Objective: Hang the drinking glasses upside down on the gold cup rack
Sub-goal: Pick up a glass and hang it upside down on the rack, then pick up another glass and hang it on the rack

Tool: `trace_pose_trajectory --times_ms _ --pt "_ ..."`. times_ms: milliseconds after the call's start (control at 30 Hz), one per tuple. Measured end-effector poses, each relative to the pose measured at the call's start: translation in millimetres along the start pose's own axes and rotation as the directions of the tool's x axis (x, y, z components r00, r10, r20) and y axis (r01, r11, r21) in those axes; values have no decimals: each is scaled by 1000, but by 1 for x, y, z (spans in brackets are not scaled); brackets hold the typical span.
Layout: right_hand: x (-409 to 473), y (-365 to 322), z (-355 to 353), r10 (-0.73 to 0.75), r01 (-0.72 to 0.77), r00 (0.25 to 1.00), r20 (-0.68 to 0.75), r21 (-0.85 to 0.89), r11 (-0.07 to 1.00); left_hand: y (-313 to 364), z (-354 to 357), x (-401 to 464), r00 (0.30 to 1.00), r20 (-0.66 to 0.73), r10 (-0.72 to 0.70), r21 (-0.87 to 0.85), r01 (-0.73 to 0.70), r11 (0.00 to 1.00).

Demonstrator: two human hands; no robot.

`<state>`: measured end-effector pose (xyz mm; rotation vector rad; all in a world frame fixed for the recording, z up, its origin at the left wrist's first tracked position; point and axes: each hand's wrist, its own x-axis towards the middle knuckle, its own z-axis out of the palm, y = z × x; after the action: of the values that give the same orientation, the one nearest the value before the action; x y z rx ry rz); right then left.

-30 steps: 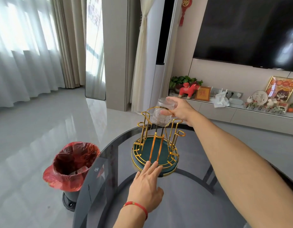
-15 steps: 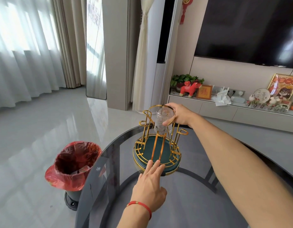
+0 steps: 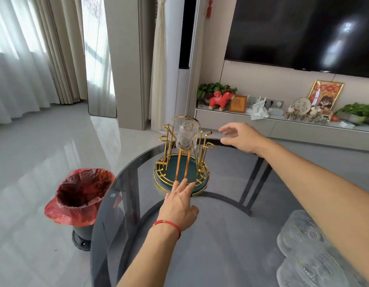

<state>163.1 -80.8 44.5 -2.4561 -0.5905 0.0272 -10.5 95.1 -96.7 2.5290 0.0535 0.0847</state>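
The gold cup rack [image 3: 166,139] with a green round base stands on the far side of the round glass table [image 3: 210,235]. One ribbed drinking glass [image 3: 187,134] hangs upside down on a far peg of the rack. My right hand [image 3: 240,137] hovers to the right of the rack, fingers apart, holding nothing, clear of the glass. My left hand [image 3: 179,201], with a red string on the wrist, lies flat on the table with its fingertips against the front rim of the rack's base. More ribbed glasses [image 3: 303,251] stand at the near right, partly behind my right forearm.
A bin with a red liner [image 3: 80,195] stands on the floor left of the table. Behind the table runs a low TV shelf [image 3: 283,123] with ornaments, under a wall-mounted screen.
My right hand lowered the glass onto the rack's peg, let go of it and pulled back to the right. My left hand stayed at the base.
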Motion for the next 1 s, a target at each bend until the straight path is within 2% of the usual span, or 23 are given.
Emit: trace_pose_trajectory --times_ms 167,267,400,500,633,733,833,1000 --pt "-122 27 -22 68 -63 996 56 -85 994 46 2 -22 992 -45 115 -138 -121 983" --pt "-193 34 -28 23 -18 1000 16 -247 969 76 11 -43 978 6 210 -176 -205 963" --pt "-271 34 -31 -11 7 1000 -14 -284 959 102 24 -71 957 96 275 -195 -253 947" --pt "-310 35 -24 74 -75 997 -20 -404 912 114 33 -91 949 157 273 -258 -228 939" --pt "-339 36 -3 234 -248 967 -97 -560 791 125 46 -115 930 212 299 -325 -222 919" --pt "-343 40 14 293 -309 947 -135 -638 705 128 54 -122 930 259 262 -358 -159 920" --pt "-342 40 20 277 -342 939 -203 -607 717 131 57 -125 928 306 211 -405 -73 911" --pt "-330 37 23 254 -342 940 -229 -606 718 134 60 -123 927 332 176 -475 3 880"
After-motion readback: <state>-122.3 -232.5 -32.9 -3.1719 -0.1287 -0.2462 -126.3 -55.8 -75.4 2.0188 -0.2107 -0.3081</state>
